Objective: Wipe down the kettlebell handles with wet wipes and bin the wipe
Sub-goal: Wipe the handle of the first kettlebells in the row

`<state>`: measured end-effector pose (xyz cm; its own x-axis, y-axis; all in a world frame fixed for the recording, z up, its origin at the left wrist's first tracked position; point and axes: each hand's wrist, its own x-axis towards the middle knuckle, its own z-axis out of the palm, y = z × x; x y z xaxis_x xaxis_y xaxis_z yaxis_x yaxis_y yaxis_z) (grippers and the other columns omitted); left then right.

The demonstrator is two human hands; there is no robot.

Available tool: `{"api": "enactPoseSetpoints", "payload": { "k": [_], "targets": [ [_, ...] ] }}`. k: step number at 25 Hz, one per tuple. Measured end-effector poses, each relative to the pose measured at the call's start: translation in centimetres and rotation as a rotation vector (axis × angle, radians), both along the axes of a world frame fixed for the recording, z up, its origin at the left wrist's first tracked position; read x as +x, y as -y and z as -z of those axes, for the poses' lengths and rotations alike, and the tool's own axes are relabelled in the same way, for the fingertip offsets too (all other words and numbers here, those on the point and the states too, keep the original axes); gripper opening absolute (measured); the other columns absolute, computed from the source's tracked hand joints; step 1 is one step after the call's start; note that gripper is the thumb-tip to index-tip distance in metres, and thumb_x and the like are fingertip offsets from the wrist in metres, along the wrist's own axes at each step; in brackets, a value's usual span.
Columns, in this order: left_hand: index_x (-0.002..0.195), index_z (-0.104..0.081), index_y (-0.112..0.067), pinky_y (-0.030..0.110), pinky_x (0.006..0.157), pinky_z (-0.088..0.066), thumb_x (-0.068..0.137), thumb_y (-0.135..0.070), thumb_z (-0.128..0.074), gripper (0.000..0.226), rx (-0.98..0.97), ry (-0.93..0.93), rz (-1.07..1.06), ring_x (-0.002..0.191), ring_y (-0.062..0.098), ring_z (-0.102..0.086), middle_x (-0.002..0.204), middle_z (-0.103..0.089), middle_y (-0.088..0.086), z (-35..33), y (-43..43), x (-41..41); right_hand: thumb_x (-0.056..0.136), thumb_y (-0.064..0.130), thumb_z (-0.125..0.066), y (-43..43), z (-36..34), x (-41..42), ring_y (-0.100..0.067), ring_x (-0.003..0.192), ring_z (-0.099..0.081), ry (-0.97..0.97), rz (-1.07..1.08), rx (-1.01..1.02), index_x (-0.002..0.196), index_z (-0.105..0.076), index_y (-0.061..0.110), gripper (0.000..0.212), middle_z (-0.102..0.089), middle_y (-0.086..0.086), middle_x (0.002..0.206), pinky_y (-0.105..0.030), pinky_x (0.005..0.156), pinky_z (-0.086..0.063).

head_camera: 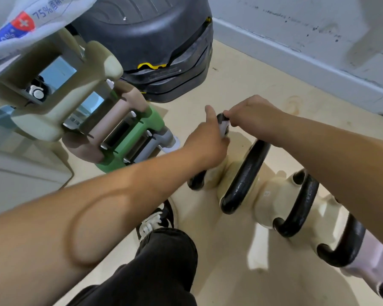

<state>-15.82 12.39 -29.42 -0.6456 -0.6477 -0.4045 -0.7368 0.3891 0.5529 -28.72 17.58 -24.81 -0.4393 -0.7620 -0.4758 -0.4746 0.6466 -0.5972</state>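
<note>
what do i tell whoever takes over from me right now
Left hand: grips the wipe against the far handle.
Right hand: pinches the wipe's top end at that handle.
Wipes pack: top left.
Done: the far handle is being wiped; can't tell if the others have been.
Left: the nearer handles if unwiped, then bin the wipe. No bin in view.

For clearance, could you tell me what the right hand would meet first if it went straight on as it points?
The right hand points left: its fingers already meet the wipe on the kettlebell handle, with the left hand just beyond, though depth is unclear.
</note>
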Motion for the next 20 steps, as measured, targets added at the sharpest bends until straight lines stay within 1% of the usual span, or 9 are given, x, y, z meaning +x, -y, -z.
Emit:
{"api": "enactPoseSetpoints", "payload": {
  "k": [2,3,5,7,10,12,14,17,20],
  "targets": [
    [0.160,0.011,-0.006,0.033,0.084,-0.043,0.102,-0.022,-0.053,0.088,0.014,0.116,-0.002,0.116,0.030,-0.060,0.134,-0.059,0.013,-0.5,1.5,-3.0,0.094,0.006,-0.049,-0.4,-0.2,-0.1,-0.029,0.084,-0.051,0.048,-0.004,0.011,0.116,-0.070,-0.006,0.032,-0.060,-0.013,0.096,-0.032,0.078,-0.046],
    [0.160,0.001,-0.003,0.034,0.083,-0.044,0.100,-0.018,-0.054,0.083,-0.024,0.162,-0.016,0.116,0.031,-0.061,0.131,-0.061,0.015,-0.6,2.0,-4.2,0.091,0.001,-0.046,-0.5,-0.3,-0.3,-0.026,0.089,-0.051,0.096,0.027,0.010,0.116,-0.072,-0.001,0.036,-0.061,-0.008,0.101,-0.029,0.079,-0.041],
    [0.151,-0.026,-0.002,0.033,0.077,-0.046,0.095,-0.014,-0.056,0.064,-0.104,0.143,-0.051,0.109,0.034,-0.065,0.115,-0.065,0.014,-0.2,2.3,-4.8,0.089,-0.006,-0.039,-0.8,-0.2,-0.7,-0.025,0.114,-0.056,0.129,0.028,-0.003,0.117,-0.076,0.014,0.051,-0.066,-0.003,0.124,-0.029,0.089,-0.044],
    [0.147,-0.027,-0.004,0.032,0.067,-0.043,0.095,-0.016,-0.053,0.059,-0.093,0.056,-0.040,0.102,0.035,-0.066,0.098,-0.061,0.007,0.6,1.4,-3.2,0.089,-0.008,-0.037,-0.9,-0.3,-0.5,-0.027,0.127,-0.055,0.094,-0.026,-0.001,0.121,-0.074,0.016,0.054,-0.066,-0.006,0.133,-0.034,0.103,-0.045],
    [0.161,-0.007,-0.016,0.038,0.075,-0.045,0.095,-0.021,-0.054,0.082,-0.137,-0.010,-0.017,0.109,0.036,-0.061,0.127,-0.058,0.013,1.3,-1.7,2.3,0.090,-0.007,-0.040,-0.7,-0.8,-0.3,-0.029,0.131,-0.053,0.033,-0.064,0.020,0.123,-0.070,0.006,0.047,-0.064,-0.011,0.136,-0.036,0.109,-0.042],
    [0.163,-0.009,-0.017,0.037,0.095,-0.043,0.098,-0.024,-0.056,0.081,-0.102,-0.116,-0.056,0.132,0.031,-0.051,0.153,-0.046,0.009,1.4,-4.1,6.1,0.090,-0.006,-0.043,-0.4,-0.7,-0.3,-0.033,0.133,-0.050,0.001,-0.103,0.028,0.128,-0.065,0.000,0.044,-0.060,-0.016,0.139,-0.040,0.111,-0.041],
    [0.162,-0.016,-0.021,0.030,0.103,-0.040,0.098,-0.027,-0.057,0.076,-0.068,-0.187,-0.135,0.138,0.024,-0.047,0.157,-0.044,0.001,1.4,-4.8,7.2,0.093,0.001,-0.047,-0.2,0.0,0.0,-0.031,0.136,-0.047,-0.056,-0.179,0.036,0.138,-0.058,0.009,0.048,-0.055,-0.012,0.145,-0.039,0.113,-0.039],
    [0.143,-0.041,-0.022,0.035,0.078,-0.056,0.093,-0.033,-0.060,0.055,-0.010,-0.092,-0.144,0.099,0.030,-0.067,0.113,-0.067,0.003,1.3,-2.5,4.6,0.103,0.017,-0.041,-0.4,1.9,0.4,-0.026,0.142,-0.038,-0.150,-0.304,0.002,0.154,-0.038,0.027,0.052,-0.041,-0.005,0.152,-0.033,0.114,-0.030],
    [0.113,-0.053,-0.014,0.030,0.060,-0.049,0.087,-0.037,-0.071,0.039,0.143,0.039,-0.147,0.084,0.021,-0.063,0.094,-0.060,0.001,0.6,0.0,2.2,0.104,0.037,-0.048,0.0,2.1,0.0,-0.024,0.138,-0.042,-0.185,-0.353,-0.006,0.152,-0.042,0.027,0.050,-0.044,-0.003,0.151,-0.033,0.112,-0.031]
  ]
}}
